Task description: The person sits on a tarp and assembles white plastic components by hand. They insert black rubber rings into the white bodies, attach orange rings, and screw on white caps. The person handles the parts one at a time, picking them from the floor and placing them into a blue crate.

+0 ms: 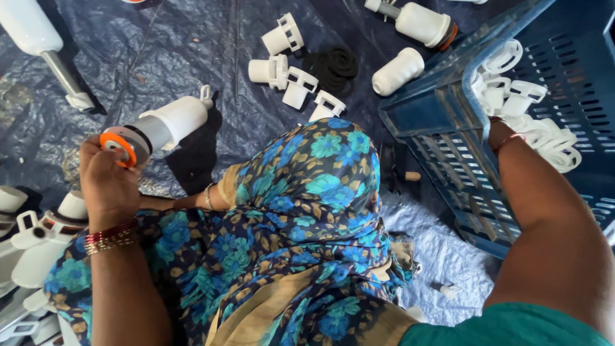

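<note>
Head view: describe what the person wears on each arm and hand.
The left hand is bare, with red and gold bangles stacked at the wrist. The right hand has a thin red-and-white bangle; its forearm is bare, with a teal sleeve at the upper arm.

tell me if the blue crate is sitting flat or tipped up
Tipped. The blue crate stands tilted on one side, white plastic fittings piled against its lower wall, where the right hand reaches in.

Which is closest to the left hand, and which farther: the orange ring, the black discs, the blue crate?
From the left hand, in the head view:
1. Orange ring: at the fingertips, on the end of the white part that the hand grips.
2. Black discs: stacked on the tarp, up and to the right, beyond the floral cloth.
3. Blue crate: farthest, at the right edge, where the right hand reaches in.
</note>
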